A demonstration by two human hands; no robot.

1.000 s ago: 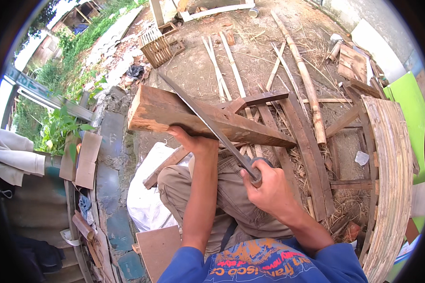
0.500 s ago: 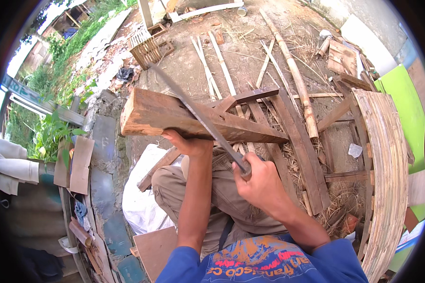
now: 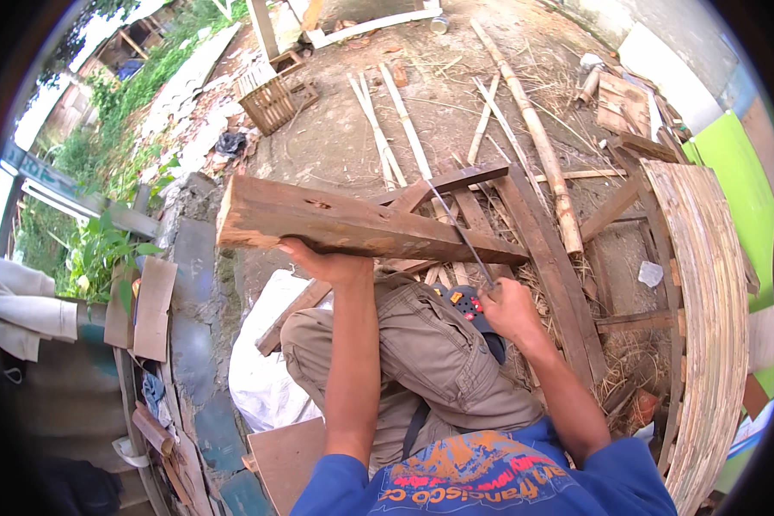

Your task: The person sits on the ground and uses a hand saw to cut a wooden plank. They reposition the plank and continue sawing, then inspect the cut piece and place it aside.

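A thick brown wooden beam [image 3: 344,215] lies slantwise in front of me, its pale cut end at the left. My left hand [image 3: 331,262] grips the beam's near lower side close to that end; its fingers are partly hidden behind the wood. Closed around the handle of a long machete [image 3: 462,230], my right hand [image 3: 509,308] is by the beam's right end. The blade is seen nearly edge-on and crosses in front of the beam; whether it touches the wood I cannot tell.
Dark timbers [image 3: 546,267] stand under the beam's right end. A bamboo-slat panel [image 3: 705,327] is at the right, with bamboo poles [image 3: 533,129] on the ground beyond. A white sack [image 3: 267,378] lies by my left knee, beside a low block wall [image 3: 202,361].
My right hand has moved right and slightly nearer with the machete, whose blade has swung from the beam's left part to its right part. The beam has rolled slightly in my left hand.
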